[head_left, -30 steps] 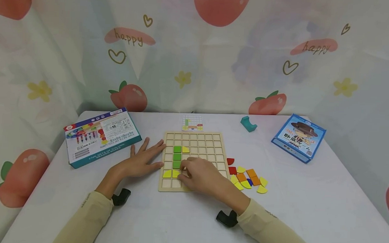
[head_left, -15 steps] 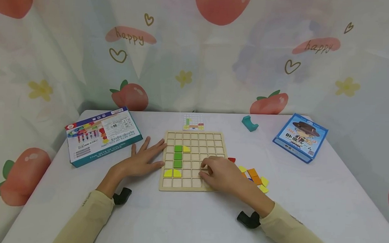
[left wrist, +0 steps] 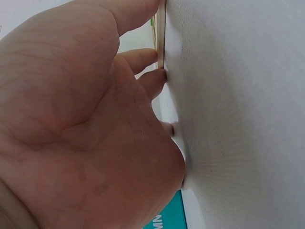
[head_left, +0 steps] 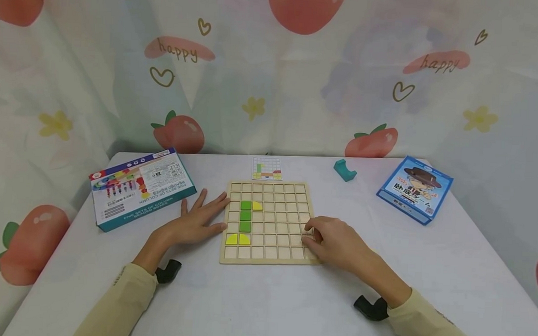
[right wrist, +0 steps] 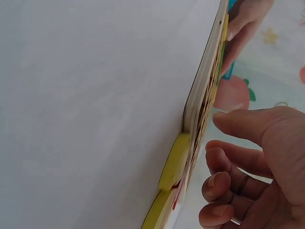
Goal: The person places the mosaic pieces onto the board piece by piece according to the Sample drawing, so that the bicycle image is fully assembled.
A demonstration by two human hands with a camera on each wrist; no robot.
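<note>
A wooden grid board [head_left: 270,262] lies on the table. Three green squares [head_left: 245,215] form a column on it, with a yellow quarter-round piece [head_left: 257,206] beside the top one and two more yellow pieces [head_left: 238,239] lower left. My left hand [head_left: 199,223] lies with spread fingers touching the board's left edge. Over the right edge hovers my right hand [head_left: 337,242], fingers loosely bent, thumb and index apart, nothing visible between them. Yellow pieces [right wrist: 174,162] lie beside the board in the right wrist view; the head view hides them behind the right hand.
A pattern card [head_left: 266,168] lies beyond the board. A teal curved block [head_left: 344,170] sits behind and to the right. A white and teal box [head_left: 141,189] is at the left, a blue box [head_left: 415,190] at the right.
My right hand has moved right, from over the green column to the board's right edge. It now covers the loose pieces. The left hand stays where it was.
</note>
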